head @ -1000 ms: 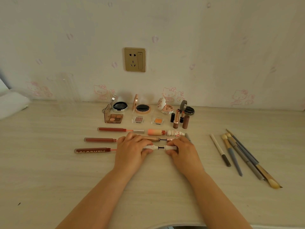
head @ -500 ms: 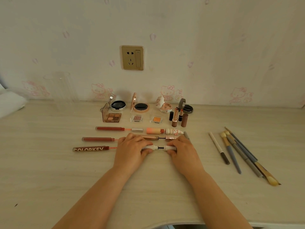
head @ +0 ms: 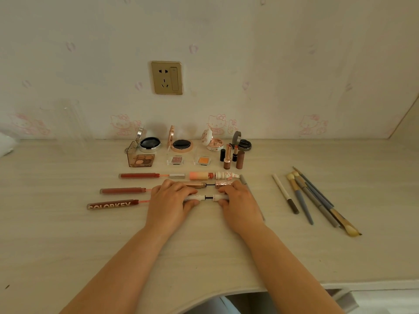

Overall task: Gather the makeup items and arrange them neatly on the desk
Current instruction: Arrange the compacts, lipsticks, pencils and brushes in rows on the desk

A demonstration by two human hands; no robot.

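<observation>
On the desk (head: 68, 245) my left hand (head: 171, 200) pinches the tube of a white mascara (head: 195, 197), and my right hand (head: 240, 202) pinches its cap end (head: 218, 197); a thin black wand shows between the two parts. Just behind lies a rose-gold mascara (head: 199, 184), also pulled apart. Three red lip gloss tubes (head: 138, 176) (head: 123, 191) (head: 112, 204) lie in rows to the left. A peach tube with a figurine cap (head: 213, 175) lies behind my hands.
Open compacts (head: 149, 143) (head: 181, 145) (head: 212, 142), an eyeshadow palette (head: 141, 158), two small pans and lipsticks (head: 227, 156) line the back. Several brushes and pencils (head: 313, 196) lie at the right. A clear container (head: 70, 125) stands back left. A wall socket (head: 167, 78) is above.
Both hands stay on the white mascara with hardly any motion; only the camera has tilted slightly.
</observation>
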